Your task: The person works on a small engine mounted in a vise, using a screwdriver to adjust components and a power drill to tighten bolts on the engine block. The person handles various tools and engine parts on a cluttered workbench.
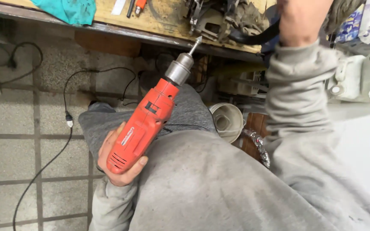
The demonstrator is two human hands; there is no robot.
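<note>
One red electric drill (144, 124) is lying in the left hand (118, 160), whose fingers are curling around the rear of the drill's body, thumb on one side and fingertips on the other. The drill is pointing up and away from the person, over a grey-trousered knee, with its single metal chuck (179, 68) carrying one bit (195, 43) whose tip is reaching just under the edge of the wooden desk (159, 19).

The right hand (300, 19) is stretching up to the right of the drill, at the desk's edge, with a grey sleeve (298, 85) covering the arm. Its fingers are running out of the top of the picture, so whether they are spread or pinching something cannot be told; one black curved piece (258, 37) is showing just left of the wrist.

On the desk, above the drill's bit, one grimy grey machine part (223, 19) is sitting. Up and to the left of the drill one teal cloth (69, 9) is hanging over the desk's edge, and a few small tools (133, 6) are lying beside it.

To the left of the drill one black cord (67, 119) is trailing across the tiled floor (18, 137). To the right of the drill one white tub (228, 122) is standing, and farther right two white plastic jugs (365, 77) are sitting side by side.
</note>
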